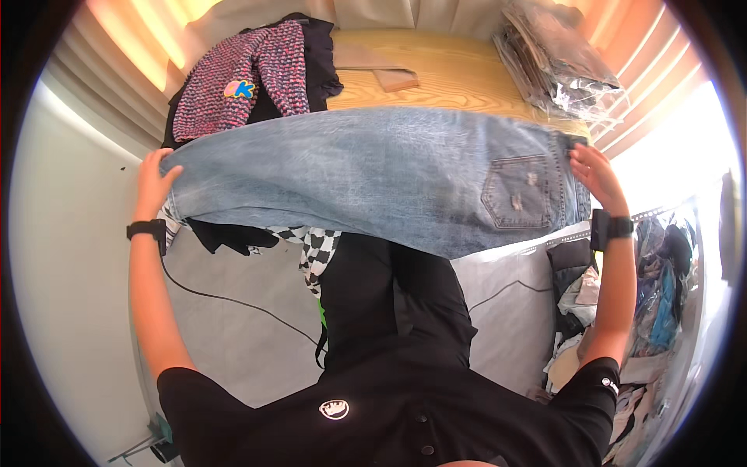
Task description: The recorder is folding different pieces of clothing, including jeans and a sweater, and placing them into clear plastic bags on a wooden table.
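Observation:
A pair of faded blue jeans (350, 175), folded lengthwise, stretches sideways between my two hands. My left hand (154, 187) is closed on the leg's hem end, its thumb in front. At the waistband end, my right hand (601, 179) grips the edge with bent fingers, some of them partly hidden. A back pocket (517, 192) with worn marks faces up near the right end. The jeans cover the table's front part, and their lower edge sags toward my legs in the middle.
A wooden table (451, 66) lies behind the jeans. On its left are a speckled knit sweater (226, 74) and dark garments; at the back right, plastic-wrapped clothes (556, 58). Checkered cloth (317, 253) hangs below. A cable (233, 301) crosses the floor; bagged clothes (661, 288) fill the right side.

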